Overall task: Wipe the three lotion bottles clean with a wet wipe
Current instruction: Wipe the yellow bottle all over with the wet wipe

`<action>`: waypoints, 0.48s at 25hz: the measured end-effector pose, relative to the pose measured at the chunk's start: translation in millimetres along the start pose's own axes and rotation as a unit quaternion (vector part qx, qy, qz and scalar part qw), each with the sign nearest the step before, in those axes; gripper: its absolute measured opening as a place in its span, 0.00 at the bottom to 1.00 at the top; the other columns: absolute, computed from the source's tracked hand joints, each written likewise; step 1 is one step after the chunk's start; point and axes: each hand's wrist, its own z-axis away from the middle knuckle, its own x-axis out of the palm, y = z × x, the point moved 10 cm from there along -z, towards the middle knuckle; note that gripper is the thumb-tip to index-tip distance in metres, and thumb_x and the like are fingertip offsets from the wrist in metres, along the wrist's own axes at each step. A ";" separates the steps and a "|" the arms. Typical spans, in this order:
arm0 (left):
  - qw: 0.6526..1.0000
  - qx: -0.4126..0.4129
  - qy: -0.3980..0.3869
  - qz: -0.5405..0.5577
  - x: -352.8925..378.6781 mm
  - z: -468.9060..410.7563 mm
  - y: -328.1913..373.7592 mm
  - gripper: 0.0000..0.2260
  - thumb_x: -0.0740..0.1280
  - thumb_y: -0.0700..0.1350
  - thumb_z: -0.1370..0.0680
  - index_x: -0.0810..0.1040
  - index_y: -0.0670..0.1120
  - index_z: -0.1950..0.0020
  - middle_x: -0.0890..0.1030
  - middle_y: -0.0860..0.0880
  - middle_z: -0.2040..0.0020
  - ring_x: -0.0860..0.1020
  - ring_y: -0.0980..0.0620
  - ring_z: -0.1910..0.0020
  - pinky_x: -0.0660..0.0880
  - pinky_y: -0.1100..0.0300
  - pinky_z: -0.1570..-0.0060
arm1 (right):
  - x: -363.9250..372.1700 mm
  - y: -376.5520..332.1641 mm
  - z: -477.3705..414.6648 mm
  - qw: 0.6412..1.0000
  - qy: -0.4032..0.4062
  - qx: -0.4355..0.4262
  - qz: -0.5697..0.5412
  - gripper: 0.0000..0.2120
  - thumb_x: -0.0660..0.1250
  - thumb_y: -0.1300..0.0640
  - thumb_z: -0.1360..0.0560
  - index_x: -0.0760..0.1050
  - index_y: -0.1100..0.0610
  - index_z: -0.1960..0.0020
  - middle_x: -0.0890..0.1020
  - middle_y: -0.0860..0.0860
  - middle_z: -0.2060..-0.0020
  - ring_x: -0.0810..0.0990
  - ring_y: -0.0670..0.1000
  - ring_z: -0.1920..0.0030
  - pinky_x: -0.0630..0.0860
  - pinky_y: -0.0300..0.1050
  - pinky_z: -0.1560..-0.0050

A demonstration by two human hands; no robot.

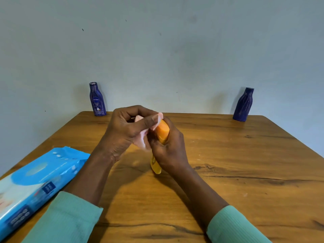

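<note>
At the middle of the brown wooden worktop [228, 163], your right hand [168, 148] is wrapped around a slim yellow plastic lotion bottle [162, 132] with an orange cap, held tilted. Its base seems to touch the wood, though the angle leaves that unsure. Your left hand [122, 130] pinches a crumpled pale pink wet wipe [141, 140] against the cap end. Well apart at the far edge stand a labelled dark blue lotion bottle [97, 100], left, and a ribbed dark blue lotion bottle [243, 105], right. A light blue plastic wipes pack [35, 181] lies beside your left teal sleeve [66, 220].
</note>
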 end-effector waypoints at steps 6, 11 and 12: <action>0.989 -0.015 -0.084 -0.122 19.4 9.8 4.5 0.07 0.78 0.45 0.28 0.87 0.44 0.54 0.87 0.46 0.57 0.85 0.47 0.54 0.82 0.51 0.54 | -15.5 -1.9 1.6 0.993 0.048 -0.074 0.078 0.13 0.69 0.52 0.27 0.79 0.55 0.44 0.80 0.49 0.52 0.80 0.47 0.55 0.74 0.38 0.57; 0.993 -0.009 0.051 -0.103 9.4 4.2 -3.4 0.10 0.78 0.46 0.26 0.84 0.41 0.53 0.87 0.47 0.57 0.86 0.51 0.54 0.82 0.56 0.54 | -8.8 2.6 4.1 0.997 0.024 -0.069 0.040 0.18 0.70 0.51 0.26 0.80 0.57 0.39 0.83 0.51 0.51 0.82 0.50 0.53 0.79 0.47 0.57; 0.994 -0.014 0.064 -0.089 11.5 6.9 -5.9 0.09 0.77 0.46 0.25 0.84 0.40 0.54 0.87 0.47 0.57 0.85 0.53 0.55 0.81 0.59 0.54 | -9.6 2.9 3.7 0.997 0.028 -0.071 0.030 0.18 0.72 0.52 0.26 0.80 0.58 0.39 0.84 0.52 0.50 0.83 0.51 0.52 0.80 0.49 0.57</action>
